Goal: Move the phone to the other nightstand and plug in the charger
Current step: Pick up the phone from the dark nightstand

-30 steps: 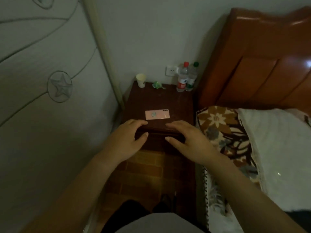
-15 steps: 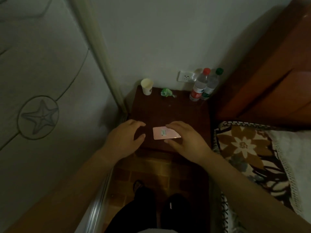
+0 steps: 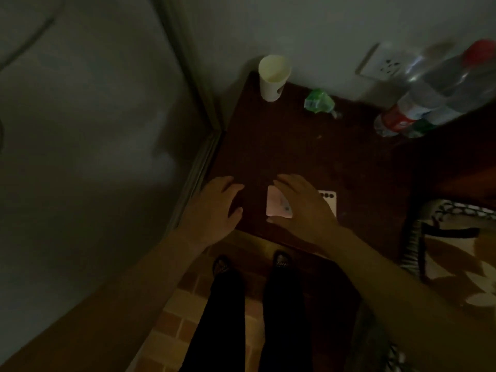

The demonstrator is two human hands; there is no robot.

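Observation:
A pink phone (image 3: pixel 276 208) lies face down near the front edge of the dark wooden nightstand (image 3: pixel 295 151). My right hand (image 3: pixel 303 208) is spread over its middle, thumb at the near edge and fingers at the far edge; both ends of the phone stick out from under it. Whether the phone has left the wood I cannot tell. My left hand (image 3: pixel 214 208) rests open on the nightstand's front left corner, a little left of the phone. A white wall socket (image 3: pixel 383 64) sits on the wall behind the nightstand. No charger is visible.
A paper cup (image 3: pixel 273 76) stands at the back left, a crumpled green wrapper (image 3: pixel 319 102) behind the middle, two plastic bottles (image 3: pixel 429 98) at the back right. A sliding wardrobe door (image 3: pixel 94 130) is on the left, the bed with patterned bedding (image 3: pixel 456 251) on the right.
The view has closed in on the nightstand and darkened. My right hand has slid further over the phone, from its right end to its middle. My left hand stays by the front left corner.

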